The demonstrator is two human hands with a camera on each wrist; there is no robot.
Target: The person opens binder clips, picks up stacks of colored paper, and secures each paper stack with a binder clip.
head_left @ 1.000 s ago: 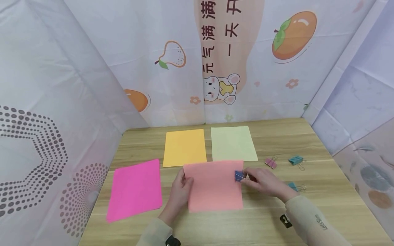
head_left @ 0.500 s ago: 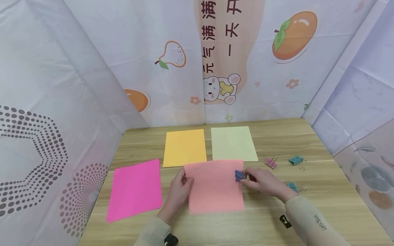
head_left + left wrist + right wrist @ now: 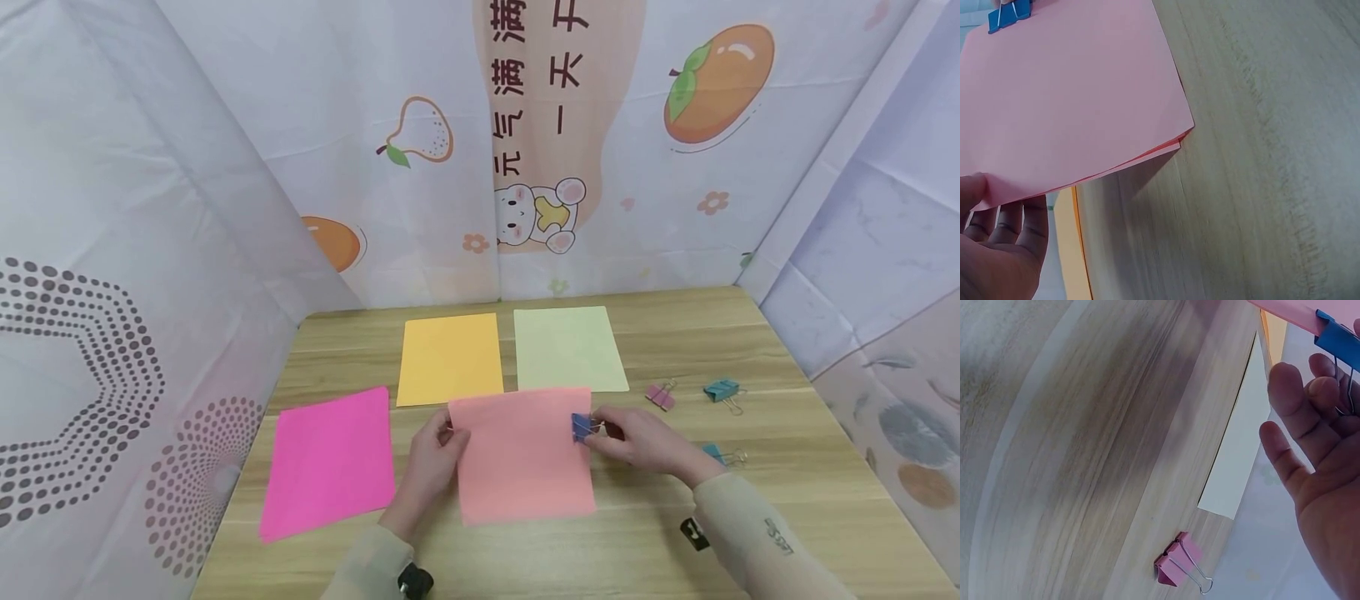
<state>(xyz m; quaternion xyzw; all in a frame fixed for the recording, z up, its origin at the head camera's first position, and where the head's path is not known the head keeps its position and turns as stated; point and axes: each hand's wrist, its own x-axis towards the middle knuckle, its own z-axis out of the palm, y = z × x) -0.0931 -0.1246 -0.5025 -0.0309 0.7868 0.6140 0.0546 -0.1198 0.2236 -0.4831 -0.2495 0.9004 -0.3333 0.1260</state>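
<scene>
Salmon-pink sheets of paper (image 3: 525, 462) are held up in front of me in a loose stack, their edges slightly apart at one corner in the left wrist view. My left hand (image 3: 433, 460) pinches the stack's left edge, thumb on top and fingers beneath. At the right edge a blue binder clip (image 3: 581, 427) sits on the paper. My right hand (image 3: 637, 438) holds this clip by its wire handles, which show between the fingers in the right wrist view. Part of the clip is hidden by those fingers in the head view.
Magenta paper (image 3: 330, 462) lies at the left, orange-yellow paper (image 3: 450, 358) and pale green paper (image 3: 568, 348) at the back. On the right are a pink binder clip (image 3: 661, 396), a teal clip (image 3: 722, 390) and another teal clip (image 3: 712, 452) near my right forearm.
My left hand and forearm have shifted slightly left. The paper's lower edge has come a little closer to me. My right hand stays at the blue clip.
</scene>
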